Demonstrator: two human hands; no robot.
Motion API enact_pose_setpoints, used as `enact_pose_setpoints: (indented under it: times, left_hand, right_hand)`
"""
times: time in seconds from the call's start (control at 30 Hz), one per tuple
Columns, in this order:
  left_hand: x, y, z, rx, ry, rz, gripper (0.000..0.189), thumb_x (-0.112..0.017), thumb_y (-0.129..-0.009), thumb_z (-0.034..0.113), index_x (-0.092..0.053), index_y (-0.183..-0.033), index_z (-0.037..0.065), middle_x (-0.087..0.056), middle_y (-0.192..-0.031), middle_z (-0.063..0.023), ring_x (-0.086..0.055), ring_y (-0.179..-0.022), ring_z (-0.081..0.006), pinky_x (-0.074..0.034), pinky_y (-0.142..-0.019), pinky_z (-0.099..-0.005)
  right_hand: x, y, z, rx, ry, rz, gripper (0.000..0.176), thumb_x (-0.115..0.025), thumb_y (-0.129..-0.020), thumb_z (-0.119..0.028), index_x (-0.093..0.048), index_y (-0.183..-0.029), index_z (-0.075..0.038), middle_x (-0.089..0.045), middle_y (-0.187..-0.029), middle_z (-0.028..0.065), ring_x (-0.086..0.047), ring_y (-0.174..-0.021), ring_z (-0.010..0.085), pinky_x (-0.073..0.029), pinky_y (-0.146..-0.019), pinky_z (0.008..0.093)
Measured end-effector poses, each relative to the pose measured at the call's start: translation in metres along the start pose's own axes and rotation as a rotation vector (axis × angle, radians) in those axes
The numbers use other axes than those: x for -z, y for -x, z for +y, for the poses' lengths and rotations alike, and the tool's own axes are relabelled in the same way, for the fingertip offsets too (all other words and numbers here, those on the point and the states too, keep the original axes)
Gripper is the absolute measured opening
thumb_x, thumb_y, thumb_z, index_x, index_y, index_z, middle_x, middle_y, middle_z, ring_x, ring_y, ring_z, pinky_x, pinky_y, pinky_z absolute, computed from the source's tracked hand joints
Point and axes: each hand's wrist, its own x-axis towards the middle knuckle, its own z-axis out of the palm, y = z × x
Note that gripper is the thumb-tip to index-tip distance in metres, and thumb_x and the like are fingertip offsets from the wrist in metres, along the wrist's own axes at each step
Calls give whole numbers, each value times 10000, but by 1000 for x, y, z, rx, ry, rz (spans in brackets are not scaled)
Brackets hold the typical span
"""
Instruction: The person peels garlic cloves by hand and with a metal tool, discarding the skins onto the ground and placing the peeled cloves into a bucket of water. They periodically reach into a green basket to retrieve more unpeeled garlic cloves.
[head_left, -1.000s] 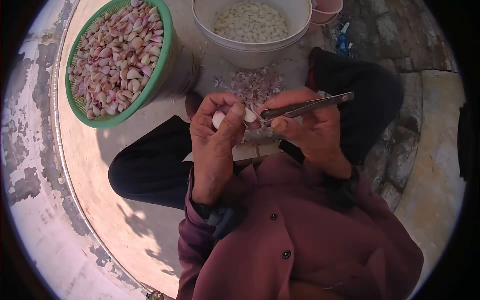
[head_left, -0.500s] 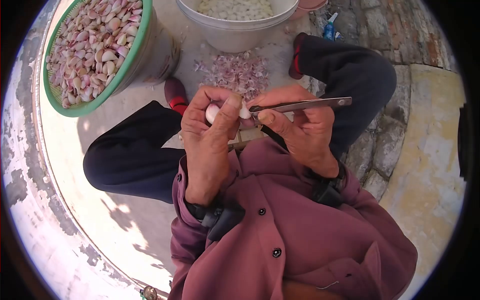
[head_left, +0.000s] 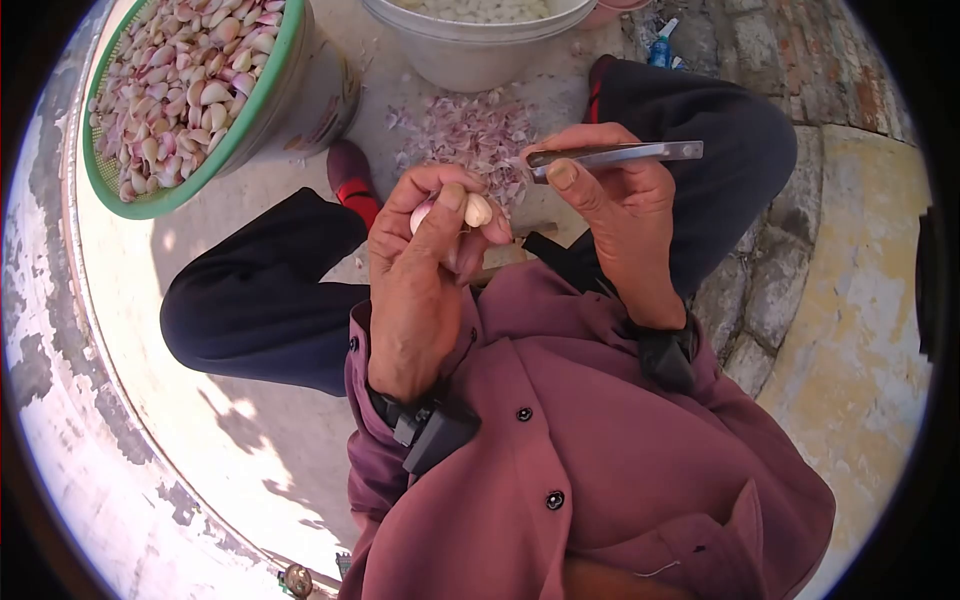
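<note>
My left hand [head_left: 425, 260] is closed around garlic, its thumb pressing against the fingers. A pale garlic clove [head_left: 478, 210] shows at the fingertips, and a pinkish-white one [head_left: 420, 216] sits behind the thumb. My right hand [head_left: 625, 205] is raised to the right, apart from the garlic. Between its thumb and fingers are metal tweezers [head_left: 640, 152], lying nearly level with the joined end pointing right. The fingers partly cover the tips.
A green-rimmed basket [head_left: 190, 205] heaped with unpeeled garlic cloves stands at the upper left. Ahead is a white bucket [head_left: 470, 60] holding pale cloves. Garlic skins [head_left: 470, 135] litter the ground between my feet. A blue tube-like item [head_left: 660, 50] lies at the upper right.
My right hand and the tweezers have moved up and away from the garlic, which they were touching. The pale clove in my left hand is turned and shows more fully.
</note>
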Motion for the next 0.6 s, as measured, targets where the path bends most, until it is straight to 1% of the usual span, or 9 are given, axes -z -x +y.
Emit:
enact_pose_setpoints:
  times: [0.07, 0.1, 0.17, 0.2, 0.27, 0.4, 0.47, 0.57, 0.6]
  left_hand:
    - [4, -1, -4, -13, -26, -3, 163, -544, -980, 212, -582, -942, 58, -635, -726, -54, -393, -505, -22, -257, -473, -178]
    - [5, -1, -4, -11, -26, -3, 163, -544, -980, 212, -582, -942, 58, -635, -726, -54, -393, -505, -22, -257, -473, -178]
    - [6, 0, -4, 20, -41, 27, 193, -570, -969, 249, -577, -900, 69, -598, -684, -15, -401, -501, -18, -263, -465, -177]
    - [6, 1, -4, 23, -42, 28, 193, -570, -969, 249, -577, -900, 69, -598, -684, -15, -401, -501, -18, -263, -465, -177]
    - [4, 1, -4, 18, -71, 39, 198, -589, -959, 252, -567, -874, 74, -564, -654, 14, -417, -519, -10, -266, -458, -175]
    - [-4, 2, -4, 38, 22, 59, 192, -604, -951, 249, -563, -871, 79, -564, -659, 19, -423, -531, -8, -269, -460, -177]
    - [-7, 3, -3, 126, 67, 138, 194, -608, -948, 249, -556, -862, 83, -554, -661, 27, -423, -535, -13, -278, -470, -181]
    - [-3, 2, -4, 131, 66, 46, 196, -613, -945, 248, -551, -855, 86, -530, -655, 38, -411, -529, -19, -284, -477, -182]
    - [-2, 2, -4, 133, 66, 47, 196, -613, -945, 248, -551, -855, 86, -530, -655, 38, -411, -529, -19, -284, -477, -182]
  right_hand:
    - [-3, 3, -4, 141, 51, -133, 256, -708, -864, -139, -615, -1032, 30, -672, -992, 137, -641, -915, 160, -508, -825, 267]
    - [-4, 4, -5, 140, 52, -132, 256, -708, -864, -139, -615, -1032, 30, -672, -992, 137, -641, -915, 160, -508, -825, 267]
    - [-4, 5, -9, 259, 185, -246, 282, -727, -843, -126, -609, -1032, 46, -659, -1017, 165, -638, -935, 190, -508, -832, 285]
    - [-4, 5, -9, 256, 184, -243, 282, -727, -843, -126, -609, -1032, 46, -659, -1017, 165, -638, -935, 190, -508, -832, 285]
    - [-3, 5, -8, 292, 186, -317, 289, -732, -836, -120, -606, -1033, 51, -659, -1008, 168, -642, -930, 199, -511, -839, 301]
    - [-6, 8, -11, 211, 46, -298, 294, -731, -838, -123, -605, -1032, 57, -657, -1012, 171, -643, -922, 198, -515, -837, 304]
    - [-6, 8, -11, 213, 49, -303, 295, -730, -838, -120, -603, -1032, 62, -656, -1008, 171, -643, -917, 194, -521, -830, 302]
    - [-7, 11, -10, 128, -49, -263, 285, -729, -839, -115, -605, -1028, 60, -657, -1004, 170, -644, -913, 184, -525, -821, 294]
    - [-7, 12, -11, 126, -50, -262, 285, -729, -839, -115, -605, -1028, 60, -657, -1004, 170, -644, -913, 184, -525, -821, 294]
